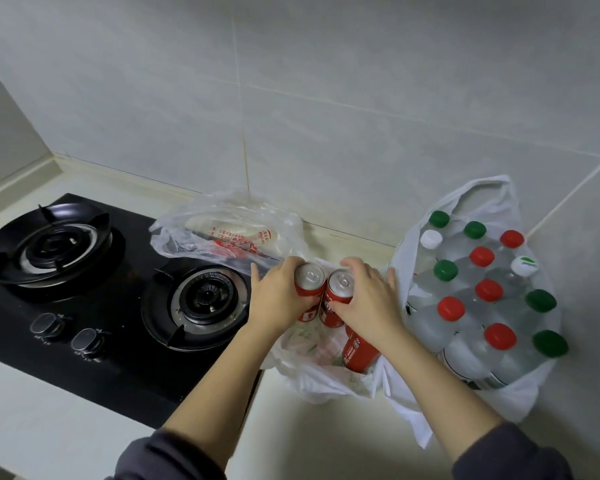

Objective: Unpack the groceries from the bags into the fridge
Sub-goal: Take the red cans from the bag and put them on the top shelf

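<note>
Cans are the matter in hand: two stand roughly upright and close side by side at the mouth of the white bag (312,379) on the table (326,441), long axes near vertical, silver tops facing up. The left hand (278,299) wraps the left can (309,277) from its outer side, thumb behind and fingers curled round the front. The right hand (368,299) mirrors it on the right can (340,285), its fingers (338,304) closed on the red wall below the rim. Each hand has its own can, so the coming move looks like a straight lift up and clear of the bag's slack rim, then a carry to the fridge, which is out of view. A third can (359,351) lies on its side deeper in the white bag, just under the right wrist and nearer that hand. The cans are smooth, rigid metal cylinders, likely easy to hold; the bag is thin, crumpled film that may cling or rise with them. Just to the right, the bottle bag (409,410) holds clear plastic bottles (465,296) with red, green and white caps. Behind, a clear bag (222,216) with a pale package inside sags over the edge of the glossy black stove (125,358).
</note>
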A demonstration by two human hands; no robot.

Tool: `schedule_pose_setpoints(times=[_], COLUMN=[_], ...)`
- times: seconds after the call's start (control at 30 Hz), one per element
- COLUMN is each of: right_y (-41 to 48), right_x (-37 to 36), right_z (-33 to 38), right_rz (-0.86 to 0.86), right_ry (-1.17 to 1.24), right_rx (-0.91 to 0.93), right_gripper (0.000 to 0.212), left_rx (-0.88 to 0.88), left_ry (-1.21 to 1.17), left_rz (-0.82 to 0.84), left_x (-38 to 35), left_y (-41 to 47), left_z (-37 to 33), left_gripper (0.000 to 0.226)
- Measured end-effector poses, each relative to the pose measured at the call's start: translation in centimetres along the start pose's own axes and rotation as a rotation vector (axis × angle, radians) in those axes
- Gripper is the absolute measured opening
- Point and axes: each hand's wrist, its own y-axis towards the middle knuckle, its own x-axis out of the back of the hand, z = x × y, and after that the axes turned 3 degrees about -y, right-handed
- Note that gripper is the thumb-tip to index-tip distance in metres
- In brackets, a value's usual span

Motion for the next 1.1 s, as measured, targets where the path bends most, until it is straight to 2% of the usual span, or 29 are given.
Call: schedule_pose_setpoints(times=[0.17, 0.33, 0.53, 0.77, 1.1], right_y=[-1.2, -4.3, -9.3, -14.2, -17.4], right_x=[4.7, 6.9, 4.1, -0.5, -5.1], right_z=[3.3, 7.6, 10.7, 10.6, 9.0], right_rz=[-0.143, -0.112, 0.000, 0.134, 0.170], right_ry=[0.468, 0.650, 0.742, 0.723, 0.663], right_rx=[0.002, 0.108, 0.202, 0.195, 0.122], right_gripper=[0.075, 0.077, 0.077, 0.078, 0.069], left_rx=[-0.020, 0.033, 0.155, 0.335, 0.411], left_ry=[-0.292, -0.391, -0.358, -0.279, -0.348], left_rz=[-0.112, -0.189, -0.283, -0.304, -0.302], left_x=[6.5, 12.8, 14.5, 10.9, 7.3], left_y=[-1.9, -7.8, -16.6, -24.5, -28.2], left_z=[-1.8, -2.5, 1.1, 6.5, 8.4], left_gripper=[0.068, 0.063, 0.061, 0.062, 0.062])
